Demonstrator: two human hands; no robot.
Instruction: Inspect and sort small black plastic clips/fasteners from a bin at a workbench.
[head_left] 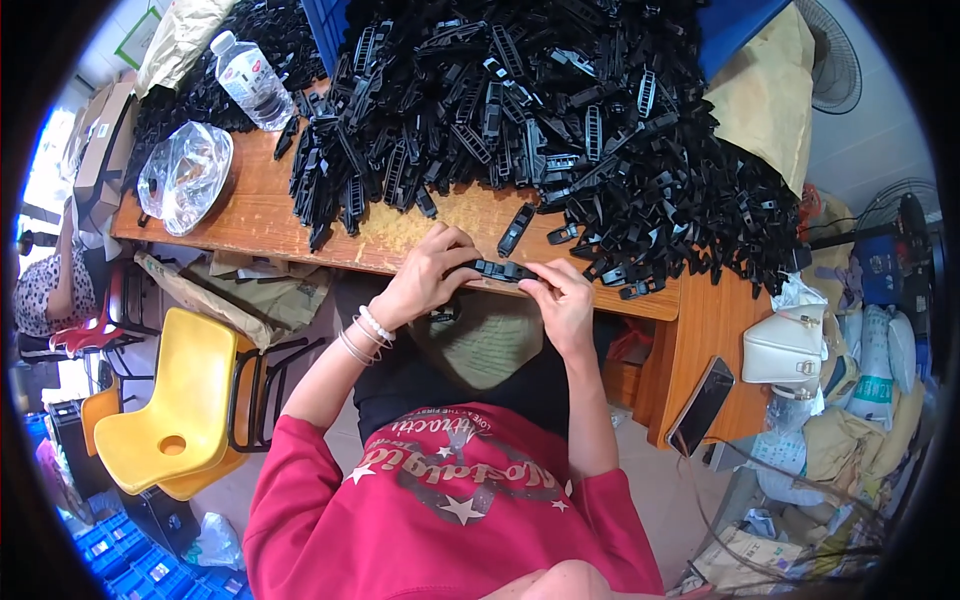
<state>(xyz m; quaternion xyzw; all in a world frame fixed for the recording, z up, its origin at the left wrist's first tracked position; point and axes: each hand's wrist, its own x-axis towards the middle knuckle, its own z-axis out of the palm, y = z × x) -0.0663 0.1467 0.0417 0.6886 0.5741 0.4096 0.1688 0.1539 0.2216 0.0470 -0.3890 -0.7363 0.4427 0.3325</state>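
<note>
A long black plastic toy-vehicle part (503,270) is stretched between my two hands at the table's near edge. The fingers of my left hand (432,272) are closed on its left end. My right hand (562,303) pinches the other end between thumb and fingers. Just beyond it, a similar black piece (516,229) lies alone on the wooden table (390,230). A large heap of black plastic parts (470,110), some ladder-shaped, spreads over the far side. Below my hands, an olive-coloured cloth or bag (478,345) covers my lap.
A clear bottle (250,80) and a clear plastic bag (186,178) stand at the far left. On the right are a phone (702,405) and a white handbag (783,350). A yellow chair (175,400) stands left; another person (55,285) sits beyond it.
</note>
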